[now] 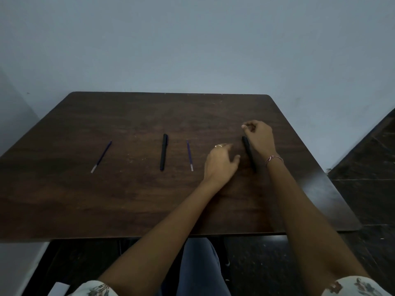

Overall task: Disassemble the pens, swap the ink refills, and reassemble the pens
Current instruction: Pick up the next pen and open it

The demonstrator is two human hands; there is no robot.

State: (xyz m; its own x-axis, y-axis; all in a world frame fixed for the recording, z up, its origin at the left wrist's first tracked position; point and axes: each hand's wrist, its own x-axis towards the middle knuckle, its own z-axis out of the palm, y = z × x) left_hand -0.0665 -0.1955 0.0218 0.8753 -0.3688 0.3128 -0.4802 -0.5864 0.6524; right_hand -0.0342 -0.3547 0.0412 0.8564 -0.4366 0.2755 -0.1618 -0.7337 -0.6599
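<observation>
Both refills [101, 156] lie out on the bench [128, 199]. The left hand [220, 165] is open and empty. The right hand [259, 136] is curled by one pen [249, 153], its grip hidden; putting back together is left.

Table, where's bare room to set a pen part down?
Free: the stretch between the left refill and the black pen, plus the whole near edge of the table. Crowded: the right side, around the left hand, right hand and second pen.

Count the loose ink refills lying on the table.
2. One refill lies far left on the table; the other refill lies between the centre pen body and the left hand. None seems hidden.
</observation>
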